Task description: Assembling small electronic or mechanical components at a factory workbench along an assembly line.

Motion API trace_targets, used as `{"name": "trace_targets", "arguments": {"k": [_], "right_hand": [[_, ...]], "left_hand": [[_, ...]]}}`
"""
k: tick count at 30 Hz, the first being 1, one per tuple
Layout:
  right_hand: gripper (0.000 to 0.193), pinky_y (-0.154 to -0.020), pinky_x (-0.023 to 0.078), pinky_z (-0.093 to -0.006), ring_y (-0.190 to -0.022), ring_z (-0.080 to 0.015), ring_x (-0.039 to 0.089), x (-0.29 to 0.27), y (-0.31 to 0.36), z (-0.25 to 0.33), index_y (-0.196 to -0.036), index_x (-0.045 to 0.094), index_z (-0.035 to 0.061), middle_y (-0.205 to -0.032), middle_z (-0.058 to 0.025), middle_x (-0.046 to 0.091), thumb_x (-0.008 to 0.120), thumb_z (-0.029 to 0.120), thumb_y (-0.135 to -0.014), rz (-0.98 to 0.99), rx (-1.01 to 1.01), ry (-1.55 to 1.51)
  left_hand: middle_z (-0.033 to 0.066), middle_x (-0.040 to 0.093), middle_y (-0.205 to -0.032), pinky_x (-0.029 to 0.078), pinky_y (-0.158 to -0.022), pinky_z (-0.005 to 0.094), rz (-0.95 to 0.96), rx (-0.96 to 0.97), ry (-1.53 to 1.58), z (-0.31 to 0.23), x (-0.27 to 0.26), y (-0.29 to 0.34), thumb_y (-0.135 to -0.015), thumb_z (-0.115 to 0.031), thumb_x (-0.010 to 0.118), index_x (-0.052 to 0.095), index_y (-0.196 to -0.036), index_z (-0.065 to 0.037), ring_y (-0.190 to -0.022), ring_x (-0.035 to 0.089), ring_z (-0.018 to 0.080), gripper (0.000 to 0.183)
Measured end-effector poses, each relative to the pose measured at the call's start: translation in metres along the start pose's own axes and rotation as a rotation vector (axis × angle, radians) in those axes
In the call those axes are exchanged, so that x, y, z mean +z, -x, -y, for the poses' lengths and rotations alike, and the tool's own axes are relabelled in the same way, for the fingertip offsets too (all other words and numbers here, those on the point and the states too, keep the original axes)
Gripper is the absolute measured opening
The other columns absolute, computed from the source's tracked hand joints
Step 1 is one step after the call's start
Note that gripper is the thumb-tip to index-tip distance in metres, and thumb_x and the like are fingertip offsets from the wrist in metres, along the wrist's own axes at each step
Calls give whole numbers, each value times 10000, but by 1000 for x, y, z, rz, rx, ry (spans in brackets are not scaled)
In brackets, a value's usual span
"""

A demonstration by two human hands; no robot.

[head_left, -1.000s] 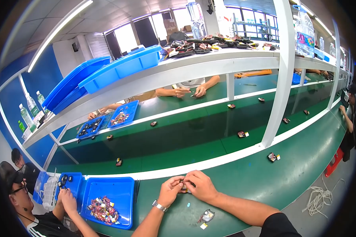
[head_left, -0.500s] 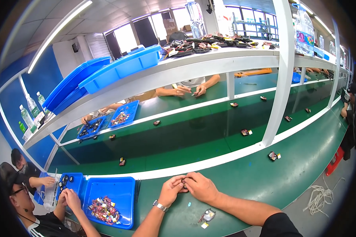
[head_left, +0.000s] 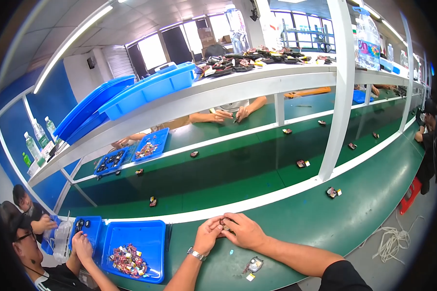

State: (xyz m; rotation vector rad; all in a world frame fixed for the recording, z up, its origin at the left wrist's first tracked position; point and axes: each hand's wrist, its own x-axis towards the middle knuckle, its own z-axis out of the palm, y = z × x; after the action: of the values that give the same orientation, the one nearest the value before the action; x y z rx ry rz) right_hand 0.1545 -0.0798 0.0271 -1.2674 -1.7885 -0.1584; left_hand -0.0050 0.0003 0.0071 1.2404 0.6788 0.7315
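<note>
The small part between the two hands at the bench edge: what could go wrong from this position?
The small dark part is pinched between the left hand and right hand, mostly hidden; it may slip and drop. A finished-looking piece lies close to the right forearm near the table edge; a sweep of the arm could push it off.

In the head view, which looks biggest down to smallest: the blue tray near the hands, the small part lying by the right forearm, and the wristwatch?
1. Blue tray, by far the largest.
2. Small part and wristwatch on the left hand look alike in size; the watch is partly hidden, so I won't rank them.
</note>
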Motion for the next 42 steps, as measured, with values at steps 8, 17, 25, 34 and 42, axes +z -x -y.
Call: {"name": "trace_targets", "arguments": {"k": [8,17,25,34,42], "right_hand": [[110,-747,511,-432,-881,-360,610,22,-55,-89,-817,589,27,-938,-146,612,627,29,-714,-85,148,-15],[510,-940,466,-403,-1077,-321,570,-13,-66,-141,-1241,535,42,-1149,-148,598,724,150,-780,51,246,263],[341,-755,523,-301,-867,-191,612,-96,32,3,-1170,647,76,-1065,-78,599,706,168,-847,843,398,-305],[142,-694,520,-314,-730,-201,635,-78,16,12,-965,633,38,-824,-79,639,676,81,-836,702,403,-370],[148,-670,540,-242,-757,-117,642,0,-12,-47,-976,534,4,-896,-75,630,644,7,-877,95,794,-944]], "left_hand": [[213,460,-1397,578,-862,407,-67,73,22,-6,5,-3,-968,-50,486,336,-1416,7,-1149,591,308,475],[202,507,-1325,598,-794,347,-33,65,-39,-6,-8,-1,-954,-39,484,426,-1334,45,-1089,608,251,394],[165,612,-1192,587,-757,309,3,93,-165,1,-2,-3,-941,-65,528,540,-1219,38,-990,642,203,296],[143,675,-1113,558,-742,281,242,17,-143,-10,5,-3,-961,-74,527,568,-1213,43,-870,664,163,281],[180,533,-1327,551,-908,369,222,-14,193,-4,-5,1,-929,-7,550,401,-1372,53,-1107,623,269,471]]}}
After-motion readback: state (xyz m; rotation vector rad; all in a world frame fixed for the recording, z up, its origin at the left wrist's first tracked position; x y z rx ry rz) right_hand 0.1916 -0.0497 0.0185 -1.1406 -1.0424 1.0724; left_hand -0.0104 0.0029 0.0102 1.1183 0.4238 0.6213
